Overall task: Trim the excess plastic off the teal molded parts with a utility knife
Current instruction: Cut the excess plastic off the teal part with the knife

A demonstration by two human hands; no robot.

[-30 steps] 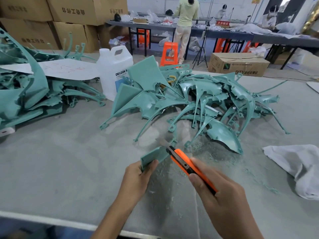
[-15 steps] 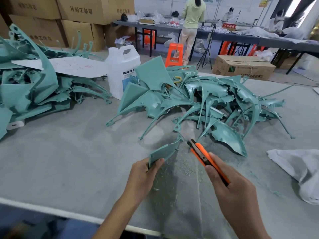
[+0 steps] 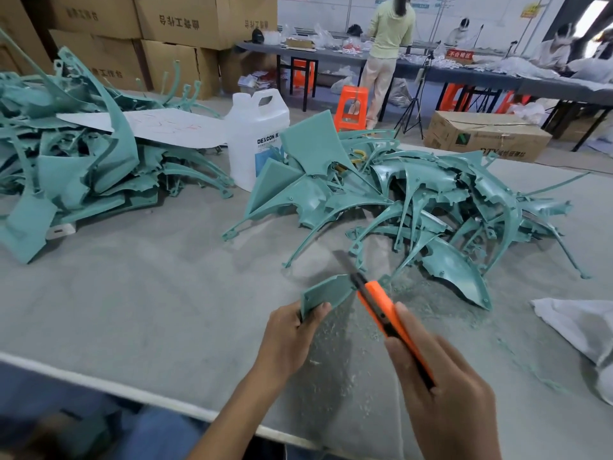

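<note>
**Blade set at the edge of a small teal part**

Left hand (image 3: 292,336) pinches a small flat teal part (image 3: 326,292) by its near corner, thumb on top, above the near edge of the table (image 3: 149,293). Right hand (image 3: 444,393) is wrapped round the orange utility knife (image 3: 381,303), its extended blade at the part's right edge; blur hides whether it touches. A pile of teal parts (image 3: 414,200) lies behind. The cut probably goes best with a shallow blade, light strokes away from the thumb, and a firm pinch.
</note>
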